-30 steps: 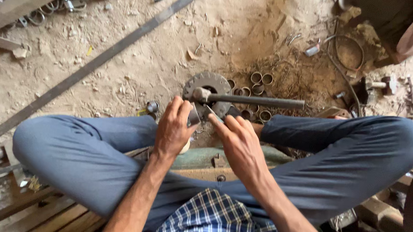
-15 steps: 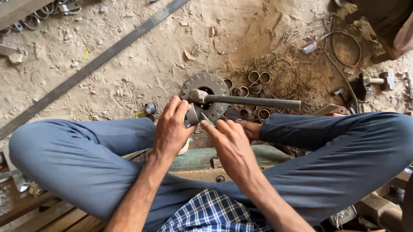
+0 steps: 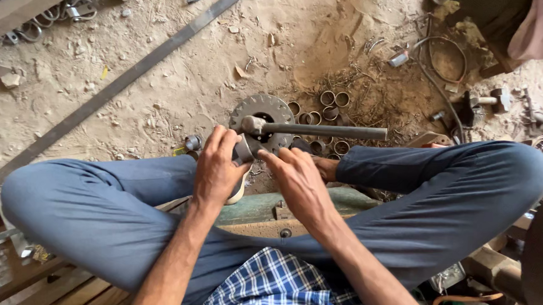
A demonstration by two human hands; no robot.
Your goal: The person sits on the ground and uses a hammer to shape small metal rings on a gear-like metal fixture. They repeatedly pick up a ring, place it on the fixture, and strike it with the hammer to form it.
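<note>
The left hand (image 3: pixel 218 166) was curled around a small grey metal sleeve (image 3: pixel 245 148), fingers clamped on it, just in front of the round toothed steel disc (image 3: pixel 258 109) on the sandy ground (image 3: pixel 164 93). The right hand (image 3: pixel 299 183) lay beside it with fingers loosely apart, fingertips touching the same piece. A steel handle bar (image 3: pixel 324 130) ran rightward from the disc's hub, above cut pipe rings (image 3: pixel 328 106).

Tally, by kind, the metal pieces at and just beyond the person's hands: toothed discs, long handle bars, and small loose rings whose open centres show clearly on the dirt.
Toothed disc: 1
Handle bar: 1
Small rings: about 7; some are half hidden
Total: about 9
</note>
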